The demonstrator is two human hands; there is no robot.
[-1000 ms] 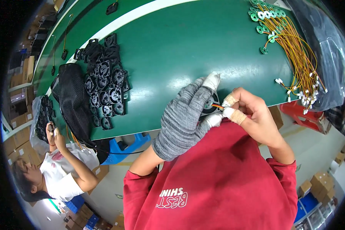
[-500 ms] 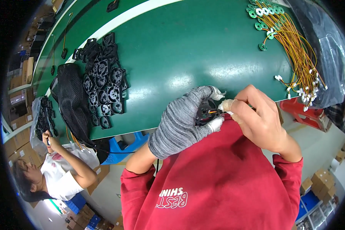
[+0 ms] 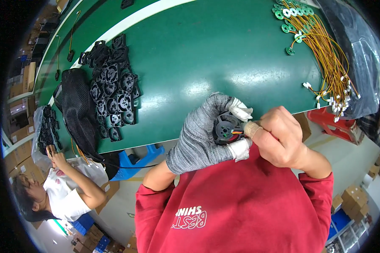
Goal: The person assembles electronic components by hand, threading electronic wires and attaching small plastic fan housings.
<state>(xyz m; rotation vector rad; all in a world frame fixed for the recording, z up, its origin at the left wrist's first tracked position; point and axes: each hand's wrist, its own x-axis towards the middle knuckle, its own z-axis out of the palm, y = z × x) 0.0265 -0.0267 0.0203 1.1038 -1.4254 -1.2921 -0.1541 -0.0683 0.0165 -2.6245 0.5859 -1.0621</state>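
Observation:
My left hand (image 3: 198,133) wears a grey knit glove with white tape on its fingertips. It grips a small black fan frame (image 3: 225,126) by its sides, with the round hub facing up. Short coloured wires (image 3: 237,132) come off the hub toward my right hand (image 3: 279,137). That hand is bare except for beige tape on a digit, and its fingers are curled tight at the frame's right edge. They seem to pinch the wires, though the fingertips hide the exact grip.
Many black fan frames (image 3: 112,90) lie piled on the green table (image 3: 190,55), beside a black mesh bag (image 3: 75,97). Wired green circuit rings (image 3: 325,55) lie at right near clear plastic (image 3: 369,71). A co-worker (image 3: 71,185) sits at left; a red stool (image 3: 335,126) stands at right.
The fan frame now shows more of its hub face and wires. My right hand has shifted slightly down and curled more tightly; my left hand keeps its hold on the frame.

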